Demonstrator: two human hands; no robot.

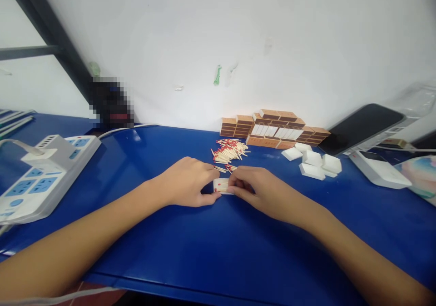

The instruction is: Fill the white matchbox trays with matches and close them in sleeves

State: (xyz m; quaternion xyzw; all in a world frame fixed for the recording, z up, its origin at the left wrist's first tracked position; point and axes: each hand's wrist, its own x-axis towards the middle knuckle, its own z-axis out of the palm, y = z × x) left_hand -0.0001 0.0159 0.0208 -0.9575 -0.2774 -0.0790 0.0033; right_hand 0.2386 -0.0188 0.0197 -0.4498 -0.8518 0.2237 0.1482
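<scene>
A small white matchbox tray (218, 179) lies on the blue table between my hands, with a few matches (223, 186) in it. My left hand (190, 183) grips the tray's left end between thumb and fingers. Over the right end, the thumb and fingers of my right hand (254, 185) are pinched together on matches; the fingertips partly cover them. Just beyond the tray is a loose pile of red-headed matches (231, 151), with a few strays nearer my fingers.
Brown matchboxes (272, 128) are stacked along the wall. Several white trays (311, 158) lie to their right, near a leaning phone (364, 126) and a white box (379, 169). At left sits a power strip (44, 178) with a plugged-in adapter and cable.
</scene>
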